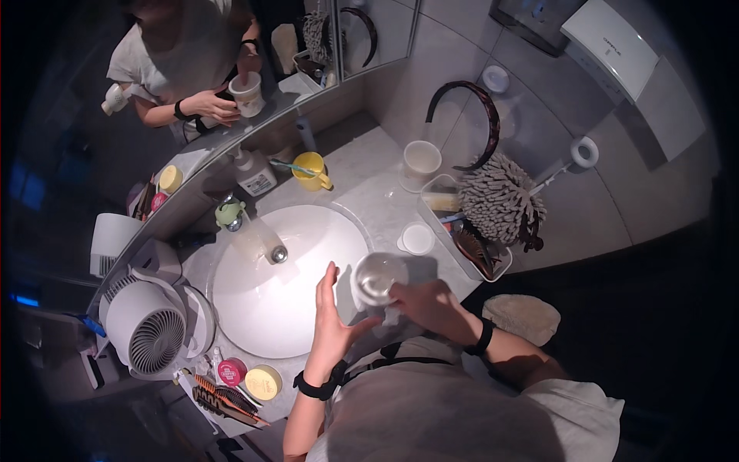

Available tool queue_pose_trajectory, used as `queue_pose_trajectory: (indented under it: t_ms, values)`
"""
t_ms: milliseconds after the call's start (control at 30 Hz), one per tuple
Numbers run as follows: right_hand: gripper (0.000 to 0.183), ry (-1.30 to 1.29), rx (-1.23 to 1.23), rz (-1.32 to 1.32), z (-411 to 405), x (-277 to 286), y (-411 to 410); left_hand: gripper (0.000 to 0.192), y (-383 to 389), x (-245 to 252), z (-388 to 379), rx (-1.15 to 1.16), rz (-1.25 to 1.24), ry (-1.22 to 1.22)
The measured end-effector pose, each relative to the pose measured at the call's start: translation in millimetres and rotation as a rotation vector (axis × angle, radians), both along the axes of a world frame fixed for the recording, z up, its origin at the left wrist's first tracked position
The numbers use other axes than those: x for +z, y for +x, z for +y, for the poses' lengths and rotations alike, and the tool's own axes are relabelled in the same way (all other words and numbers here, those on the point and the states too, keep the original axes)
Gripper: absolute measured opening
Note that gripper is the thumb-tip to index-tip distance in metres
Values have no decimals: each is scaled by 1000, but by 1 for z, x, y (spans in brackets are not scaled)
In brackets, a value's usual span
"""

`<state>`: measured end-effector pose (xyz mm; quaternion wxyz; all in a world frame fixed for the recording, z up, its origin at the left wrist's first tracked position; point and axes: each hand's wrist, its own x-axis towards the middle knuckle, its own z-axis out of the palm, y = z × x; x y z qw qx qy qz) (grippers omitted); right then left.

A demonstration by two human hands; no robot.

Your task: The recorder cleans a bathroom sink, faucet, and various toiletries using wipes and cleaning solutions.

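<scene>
A white cup (pixel 381 279) stands at the counter's front edge, right of the oval white sink (pixel 288 289). My right hand (pixel 430 306) has its fingertips at the cup's right rim; whether they are inside or wrapped round the rim is not clear. My left hand (pixel 338 329) is raised to the left of the cup, thumb and fingers spread, with nothing in it. What lies inside the cup is blurred. Behind the cup lies a small round white lid (pixel 417 238). A second whitish cup (pixel 422 158) stands farther back, near the wall.
A chrome faucet (pixel 279 254), a soap pump bottle (pixel 254 173) and a yellow mug (pixel 312 171) with a toothbrush are behind. At left are a white fan (pixel 151 329), round tins (pixel 263 382) and combs (pixel 222 398); at right, a white tray (pixel 504 270) holds a hairbrush (pixel 472 248).
</scene>
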<state>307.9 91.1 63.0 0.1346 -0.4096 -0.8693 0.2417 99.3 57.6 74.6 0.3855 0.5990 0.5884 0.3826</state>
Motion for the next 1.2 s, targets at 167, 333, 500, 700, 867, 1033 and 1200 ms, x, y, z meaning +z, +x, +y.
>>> queue_pose_trajectory:
  t_ms: [167,333,500,700,867,1033,1200]
  values:
    - [12,232,-369,12,21,-8,38,96,-19,-18,-11,97,-98,-35]
    - [14,291,-399,-72,44,-16,49,85,-27,-20,-17,186,-170,-80]
    - [16,288,-403,-164,55,-30,46,83,-34,-20,-26,230,-185,-83]
    - [18,275,-432,-187,61,-49,45,80,-43,-22,-34,273,-188,-74]
    - [20,276,-453,-171,59,-57,49,80,-43,-20,-34,279,-209,-78]
    - [35,199,-541,-296,46,-26,40,78,-42,-18,-35,282,-230,-84]
    - [47,13,-531,-363,25,36,31,79,-42,-19,-38,267,-239,-95]
